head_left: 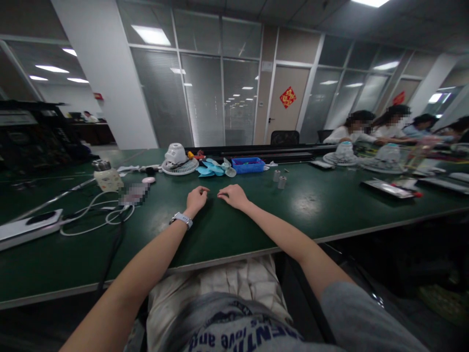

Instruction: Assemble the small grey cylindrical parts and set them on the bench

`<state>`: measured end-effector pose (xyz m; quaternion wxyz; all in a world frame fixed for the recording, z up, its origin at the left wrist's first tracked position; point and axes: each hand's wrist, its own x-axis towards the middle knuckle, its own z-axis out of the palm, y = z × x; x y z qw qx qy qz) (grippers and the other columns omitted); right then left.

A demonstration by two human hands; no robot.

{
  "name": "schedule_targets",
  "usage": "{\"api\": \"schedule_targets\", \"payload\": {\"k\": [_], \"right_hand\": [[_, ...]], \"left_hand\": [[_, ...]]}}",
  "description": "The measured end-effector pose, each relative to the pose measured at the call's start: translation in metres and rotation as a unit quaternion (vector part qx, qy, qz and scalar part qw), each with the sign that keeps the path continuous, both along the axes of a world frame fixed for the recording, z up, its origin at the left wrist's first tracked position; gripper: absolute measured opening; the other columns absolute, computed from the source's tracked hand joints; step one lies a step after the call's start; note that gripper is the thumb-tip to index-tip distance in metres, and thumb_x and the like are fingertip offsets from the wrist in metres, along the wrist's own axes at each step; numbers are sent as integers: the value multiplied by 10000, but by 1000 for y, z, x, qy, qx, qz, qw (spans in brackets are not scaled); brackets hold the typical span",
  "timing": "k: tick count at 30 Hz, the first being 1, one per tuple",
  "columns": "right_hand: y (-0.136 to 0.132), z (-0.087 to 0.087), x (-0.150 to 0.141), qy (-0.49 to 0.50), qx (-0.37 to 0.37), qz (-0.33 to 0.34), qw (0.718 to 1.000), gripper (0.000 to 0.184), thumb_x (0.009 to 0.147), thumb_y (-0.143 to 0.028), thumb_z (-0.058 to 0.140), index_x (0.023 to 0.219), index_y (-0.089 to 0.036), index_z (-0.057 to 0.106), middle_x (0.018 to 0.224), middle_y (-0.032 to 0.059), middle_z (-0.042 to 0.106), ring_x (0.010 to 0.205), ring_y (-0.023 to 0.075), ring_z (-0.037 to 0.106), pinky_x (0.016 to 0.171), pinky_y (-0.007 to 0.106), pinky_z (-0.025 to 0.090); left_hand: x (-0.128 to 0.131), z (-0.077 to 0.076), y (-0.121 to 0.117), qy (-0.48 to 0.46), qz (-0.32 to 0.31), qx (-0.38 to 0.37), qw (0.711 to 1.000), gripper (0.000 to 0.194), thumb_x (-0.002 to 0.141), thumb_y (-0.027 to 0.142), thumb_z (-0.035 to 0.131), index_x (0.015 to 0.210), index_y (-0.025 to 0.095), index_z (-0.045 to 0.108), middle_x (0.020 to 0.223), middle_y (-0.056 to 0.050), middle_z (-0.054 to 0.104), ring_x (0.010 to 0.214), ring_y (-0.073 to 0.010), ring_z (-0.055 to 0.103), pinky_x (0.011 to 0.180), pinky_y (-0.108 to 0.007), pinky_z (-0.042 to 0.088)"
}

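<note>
A green table point(220, 230) spans your front. Beyond your hands lie a white fan part point(176, 155), a blue tray point(247, 166) and light-blue blades point(210, 169). Your left hand point(197, 198) and right hand point(233, 196) look empty, loosely curled, apart; relaxed wrists should aid control. Small cylinders point(282, 183) stand rightward.

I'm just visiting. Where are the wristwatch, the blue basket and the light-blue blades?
Wristwatch point(185, 220): head view, on its band.
Blue basket point(249, 169): head view, on its front wall.
Light-blue blades point(209, 171): head view, on a blade's surface.
</note>
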<state>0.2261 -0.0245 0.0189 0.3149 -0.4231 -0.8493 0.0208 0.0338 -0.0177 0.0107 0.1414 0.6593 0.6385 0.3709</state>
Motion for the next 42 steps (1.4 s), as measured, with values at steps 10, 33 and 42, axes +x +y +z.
{"api": "schedule_targets", "payload": {"k": [10, 33, 42], "right_hand": [[8, 26, 163, 80, 97, -465, 876, 296, 946, -286, 469, 1074, -174, 711, 1090, 141, 681, 1046, 271, 542, 938, 427, 307], [13, 14, 188, 110, 27, -560, 821, 274, 925, -329, 508, 1057, -244, 732, 1019, 124, 691, 973, 250, 572, 849, 379, 354], [11, 16, 188, 166, -23, -563, 809, 283, 927, -324, 500, 1097, -271, 720, 1071, 118, 697, 990, 250, 620, 864, 382, 409]], "left_hand": [[0, 0, 0, -4, -14, -2, 1000, 301, 838, 250, 472, 1030, 217, 702, 830, -39, 716, 761, -174, 645, 701, -257, 463], [-1, -3, 3, 6, -27, -5, 1000, 293, 845, 258, 488, 1044, 214, 699, 812, -31, 715, 742, -167, 643, 701, -253, 467], [-1, -4, 4, 16, -30, -1, 999, 293, 848, 264, 493, 1045, 213, 704, 816, -32, 718, 744, -165, 645, 714, -251, 475]]}}
